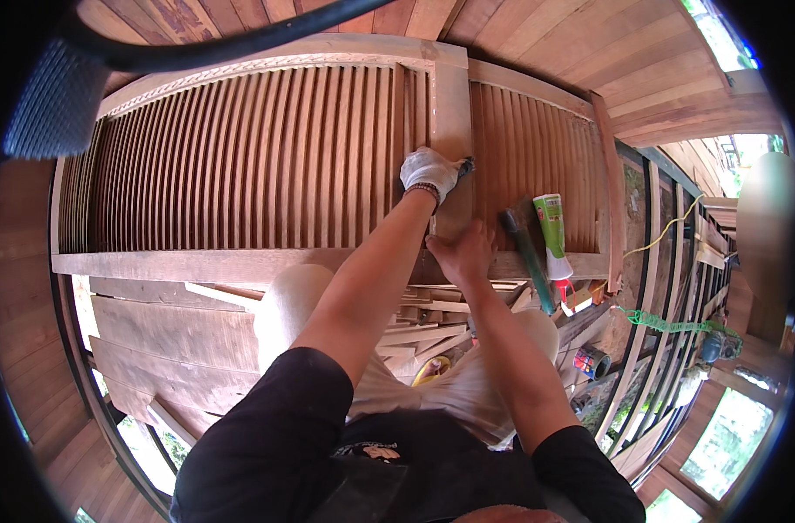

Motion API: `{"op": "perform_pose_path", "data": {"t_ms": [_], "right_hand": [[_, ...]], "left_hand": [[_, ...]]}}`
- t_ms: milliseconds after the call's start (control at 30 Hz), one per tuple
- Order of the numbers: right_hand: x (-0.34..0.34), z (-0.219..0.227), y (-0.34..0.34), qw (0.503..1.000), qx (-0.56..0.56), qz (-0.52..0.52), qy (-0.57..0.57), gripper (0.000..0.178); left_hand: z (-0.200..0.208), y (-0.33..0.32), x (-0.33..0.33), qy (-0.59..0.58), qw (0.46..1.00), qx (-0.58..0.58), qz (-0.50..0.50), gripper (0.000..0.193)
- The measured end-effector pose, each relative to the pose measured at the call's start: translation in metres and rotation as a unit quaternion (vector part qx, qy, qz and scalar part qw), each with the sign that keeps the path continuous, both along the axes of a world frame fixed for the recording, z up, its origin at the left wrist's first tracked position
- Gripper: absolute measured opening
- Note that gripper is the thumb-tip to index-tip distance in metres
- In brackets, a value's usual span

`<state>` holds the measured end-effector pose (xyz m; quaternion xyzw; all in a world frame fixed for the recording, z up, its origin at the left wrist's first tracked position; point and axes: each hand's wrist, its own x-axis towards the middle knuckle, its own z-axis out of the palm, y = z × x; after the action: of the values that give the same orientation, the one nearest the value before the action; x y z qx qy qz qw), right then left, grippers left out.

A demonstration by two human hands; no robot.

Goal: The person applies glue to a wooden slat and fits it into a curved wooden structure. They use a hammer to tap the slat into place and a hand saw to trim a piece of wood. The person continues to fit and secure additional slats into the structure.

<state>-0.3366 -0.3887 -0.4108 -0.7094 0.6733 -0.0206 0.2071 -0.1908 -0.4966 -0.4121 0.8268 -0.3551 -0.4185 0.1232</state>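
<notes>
A wooden louvred panel [240, 157] lies across in front of me, its many slats set in a frame. My left hand [428, 171], in a whitish glove with a beaded bracelet at the wrist, rests on the broad crosspiece [452, 100]. Its fingers are closed around a small dark object [465, 166], too hidden to name. Lower on the same crosspiece, my bare right hand [465, 254] lies with its thumb stretched out to the left, holding nothing visible. To its right, a green and white glue bottle [551, 231] with a red nozzle lies beside a long dark tool with a green end [528, 253].
Loose wood strips [423, 327] lie below the panel, between my legs. An open can [592, 362] stands at the lower right. Green coiled cord [667, 324] and a yellow cable [667, 228] run along slatted framing there. A dark blue, ridged object [49, 105] hangs at upper left.
</notes>
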Motion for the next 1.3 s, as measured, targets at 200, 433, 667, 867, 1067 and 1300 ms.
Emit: {"op": "perform_pose_path", "data": {"t_ms": [200,433,667,867,1067,1300], "right_hand": [[-0.001,-0.012,0.004,0.999,-0.039,-0.021,0.013,0.086],[0.008,-0.003,0.007,0.999,-0.014,-0.024,0.019,0.089],[-0.056,-0.080,-0.003,0.917,-0.131,-0.115,-0.359,0.034],[-0.044,-0.060,0.032,0.955,-0.252,-0.103,-0.121,0.023],[-0.030,-0.045,0.033,0.960,-0.249,-0.077,-0.099,0.023],[-0.037,-0.055,0.028,0.946,-0.263,-0.106,-0.155,0.023]], "left_hand": [[0.006,-0.006,0.006,0.024,0.998,0.006,-0.056,0.086],[-0.006,-0.005,0.009,-0.015,0.998,0.022,-0.059,0.079],[-0.004,-0.015,0.008,-0.026,0.995,0.029,-0.089,0.082],[0.012,-0.014,0.001,0.002,0.991,0.056,-0.122,0.087],[-0.023,-0.018,0.010,-0.009,0.983,0.051,-0.179,0.090],[-0.037,-0.024,0.010,-0.002,0.991,0.024,-0.132,0.091]]}}
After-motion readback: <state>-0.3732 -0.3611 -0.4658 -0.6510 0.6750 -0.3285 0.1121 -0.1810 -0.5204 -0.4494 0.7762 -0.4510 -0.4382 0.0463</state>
